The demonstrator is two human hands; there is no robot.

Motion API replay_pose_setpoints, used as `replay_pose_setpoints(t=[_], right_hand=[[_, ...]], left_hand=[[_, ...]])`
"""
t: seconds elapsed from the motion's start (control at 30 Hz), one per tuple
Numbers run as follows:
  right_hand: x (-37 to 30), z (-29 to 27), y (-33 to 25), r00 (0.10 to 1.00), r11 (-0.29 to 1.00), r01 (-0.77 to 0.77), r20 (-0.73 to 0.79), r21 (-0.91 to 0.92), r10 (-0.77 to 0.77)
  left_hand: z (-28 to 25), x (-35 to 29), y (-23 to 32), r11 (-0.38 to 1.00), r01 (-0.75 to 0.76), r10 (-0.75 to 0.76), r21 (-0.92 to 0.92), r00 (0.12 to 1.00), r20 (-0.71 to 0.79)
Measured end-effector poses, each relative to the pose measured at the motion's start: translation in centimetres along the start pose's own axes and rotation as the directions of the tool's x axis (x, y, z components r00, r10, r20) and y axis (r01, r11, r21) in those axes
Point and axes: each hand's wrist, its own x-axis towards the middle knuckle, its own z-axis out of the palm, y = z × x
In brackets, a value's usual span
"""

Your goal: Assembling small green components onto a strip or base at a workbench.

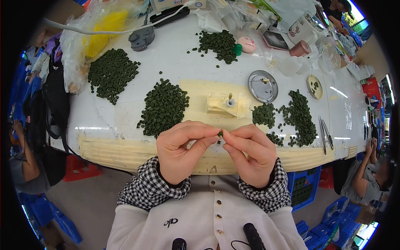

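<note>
Close to the table's front edge, my left hand (183, 146) and my right hand (251, 152) meet fingertip to fingertip. Between them they pinch one small dark green part (220, 133), mostly covered by the fingers. Beyond the hands stands a tape-covered block (217, 105) with a small metal pin on top. A large pile of small dark green round parts (163, 107) lies just past my left hand. Past my right hand are a smaller cluster of such parts (263, 115) and a longer heap of them (301, 121).
More green heaps (111, 75) lie far left and back centre. A round metal tin lid (263, 86), a small dish (314, 87) and tweezers (323, 135) are on the right. Plastic bags (98, 35) and a grey tool (141, 38) sit at the back. People work at both sides.
</note>
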Motion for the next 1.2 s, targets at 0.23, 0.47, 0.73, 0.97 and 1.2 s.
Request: replay_pose_setpoints(t=[0.23, 0.47, 0.73, 0.97, 1.2], right_hand=[[0.1, 0.0, -0.1, 0.997, 0.994, 0.077, 0.013, -0.079, -0.077], [0.0, 0.0, 0.0, 0.998, 0.995, 0.069, -0.001, -0.069, -0.070], [0.1, 0.0, -0.2, 0.998, 0.996, 0.053, -0.017, -0.075, -0.054], [0.9, -1.0, -0.7, 0.998, 0.987, 0.026, -0.057, -0.159, -0.035], [6.0, -1.8, 0.4, 0.989, 0.828, 0.105, -0.026, -0.551, -0.143]], left_hand=[[0.1, 0.0, 0.0, 0.993, 0.052, -0.051, -0.105, 0.999, 0.005], [0.0, 0.1, 0.0, 0.997, 0.025, -0.024, -0.067, 0.999, 0.023], [0.0, 0.0, -0.4, 0.993, 0.030, -0.028, -0.117, 0.999, 0.019], [0.1, 0.0, -0.2, 0.979, 0.090, -0.090, -0.184, 0.996, 0.005], [0.0, -0.1, -0.1, 0.973, 0.126, -0.130, -0.192, 0.992, -0.006]])
